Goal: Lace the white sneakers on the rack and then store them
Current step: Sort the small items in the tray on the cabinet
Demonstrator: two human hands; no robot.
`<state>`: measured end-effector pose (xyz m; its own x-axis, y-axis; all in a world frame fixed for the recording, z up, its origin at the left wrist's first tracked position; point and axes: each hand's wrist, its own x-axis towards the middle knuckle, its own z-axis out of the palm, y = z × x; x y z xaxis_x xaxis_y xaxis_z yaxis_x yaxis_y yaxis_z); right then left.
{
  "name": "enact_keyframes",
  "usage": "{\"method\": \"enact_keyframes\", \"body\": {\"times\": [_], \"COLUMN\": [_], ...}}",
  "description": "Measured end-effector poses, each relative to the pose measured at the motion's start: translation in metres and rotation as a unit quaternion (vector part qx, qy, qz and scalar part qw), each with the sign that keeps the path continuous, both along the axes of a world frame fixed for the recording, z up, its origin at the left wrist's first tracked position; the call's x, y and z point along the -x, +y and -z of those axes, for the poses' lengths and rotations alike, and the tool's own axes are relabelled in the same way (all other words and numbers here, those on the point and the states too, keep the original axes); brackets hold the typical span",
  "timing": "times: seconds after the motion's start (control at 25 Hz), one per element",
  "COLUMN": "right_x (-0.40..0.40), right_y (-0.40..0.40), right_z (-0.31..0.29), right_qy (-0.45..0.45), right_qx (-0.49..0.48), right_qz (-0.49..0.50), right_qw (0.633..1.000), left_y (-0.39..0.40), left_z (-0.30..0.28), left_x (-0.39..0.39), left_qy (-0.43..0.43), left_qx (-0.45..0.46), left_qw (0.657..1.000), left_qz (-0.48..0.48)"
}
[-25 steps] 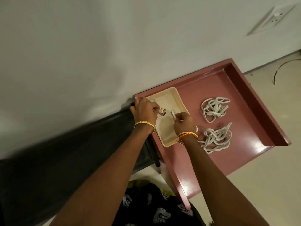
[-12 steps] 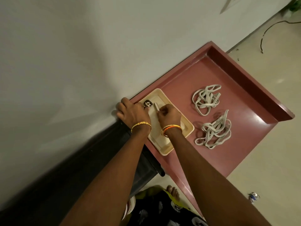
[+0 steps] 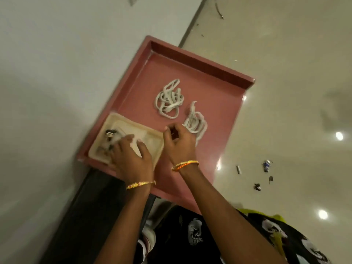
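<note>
lying loose on the pink rack top (image 3: 219, 130), the two bundles of white laces are the only part of the job in view: the far bundle (image 3: 168, 101) sits toward the middle of the surface, and the near bundle (image 3: 196, 121) lies just beside it, its nearer end partly hidden behind the right hand (image 3: 180, 142). each lace heaped apart from the other suggests one set out ready per shoe. the white sneakers themselves do not show on top; a pale shape low in the frame near the person's legs may be one, but it is too blurred to tell.

the right hand hovers at the edge of the near bundle with its fingers curled and thumb and forefinger drawn together; whether it pinches a lace end or some small item cannot be made out. the left hand (image 3: 131, 159) lies over the cream tray (image 3: 118, 121), fingers fairly straight and spread, touching the tray floor next to some small dark and silvery bits (image 3: 110, 133), probably steadying the tray or sorting those bits.

the raised lip of the rack top (image 3: 200, 61) keeps everything from sliding off. small scraps (image 3: 265, 165) lie on the glossy floor (image 3: 285, 92) well apart from the rack.
</note>
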<state>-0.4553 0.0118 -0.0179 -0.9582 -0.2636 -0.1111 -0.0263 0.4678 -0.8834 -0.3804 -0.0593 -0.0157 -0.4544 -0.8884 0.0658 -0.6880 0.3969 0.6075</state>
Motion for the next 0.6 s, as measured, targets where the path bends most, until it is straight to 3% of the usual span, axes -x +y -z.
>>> {"method": "enact_keyframes", "body": {"times": [0.12, 0.24, 0.48, 0.6], "right_x": [0.023, 0.055, 0.092, 0.075], "right_y": [0.081, 0.172, 0.356, 0.421], "right_z": [-0.006, 0.013, 0.133, 0.217], "right_qy": [0.028, 0.008, -0.207, -0.317], "right_qx": [0.005, -0.033, -0.161, -0.192], "right_qz": [0.096, 0.201, 0.351, 0.366], "right_qw": [0.995, 0.979, 0.899, 0.853], "left_y": [0.082, 0.159, 0.268, 0.3], "left_z": [-0.012, 0.001, 0.126, 0.195], "left_x": [0.031, 0.065, 0.126, 0.16], "left_qy": [0.083, 0.099, -0.121, -0.253], "left_qx": [-0.014, -0.082, -0.114, -0.046], "left_qw": [0.982, 0.927, 0.798, 0.721], "left_qz": [0.167, 0.353, 0.579, 0.643]}}
